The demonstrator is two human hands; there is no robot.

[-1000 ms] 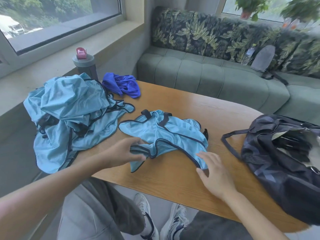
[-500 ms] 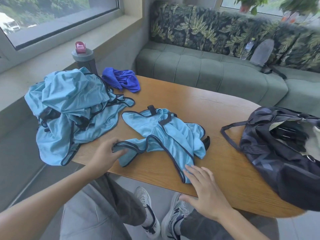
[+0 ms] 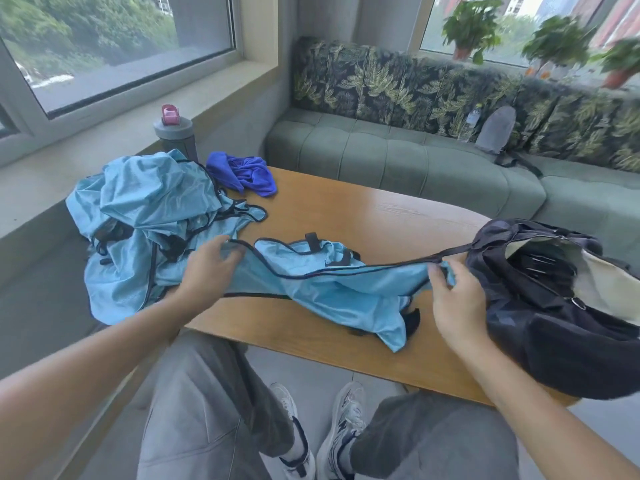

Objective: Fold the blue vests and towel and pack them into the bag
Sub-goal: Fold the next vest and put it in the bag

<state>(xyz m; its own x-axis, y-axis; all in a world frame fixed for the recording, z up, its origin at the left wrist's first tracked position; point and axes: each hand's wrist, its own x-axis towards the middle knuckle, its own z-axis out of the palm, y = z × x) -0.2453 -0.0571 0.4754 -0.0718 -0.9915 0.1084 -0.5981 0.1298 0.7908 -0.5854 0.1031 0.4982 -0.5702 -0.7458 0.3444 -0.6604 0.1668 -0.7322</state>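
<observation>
Left hand: left hand (image 3: 211, 265) grips one end of the light blue mesh vest with dark piping (image 3: 322, 289), fingers curled over the fabric.
Right hand: right hand (image 3: 453, 299) pinches the opposite end of the same vest, thumb and fingers closed on a bunched corner.
Hands together: well apart, with the vest stretched between them above the oval wooden table (image 3: 381, 216).
Vest edges: top hem runs taut from hand to hand; a loose flap hangs below the right hand, reaching the table's near edge.
Beyond the left hand: crumpled heap of light blue vests (image 3: 145, 216) just beside its knuckles, spilling over the table's edge on that side.
Further past the left hand: crumpled royal-blue towel (image 3: 242, 174) near the heap, with a grey bottle with a pink cap (image 3: 175, 133) behind it.
Beside the right hand: dark patterned fabric bag (image 3: 554, 306), mouth open, its strap touching or just behind the fingers; the bag overhangs the table's near edge.
Open room: bare wood lies beyond the stretched vest, between both hands and the green cushioned bench (image 3: 398, 161).
Below the hands: grey trousers and white trainers under the table's near edge.
</observation>
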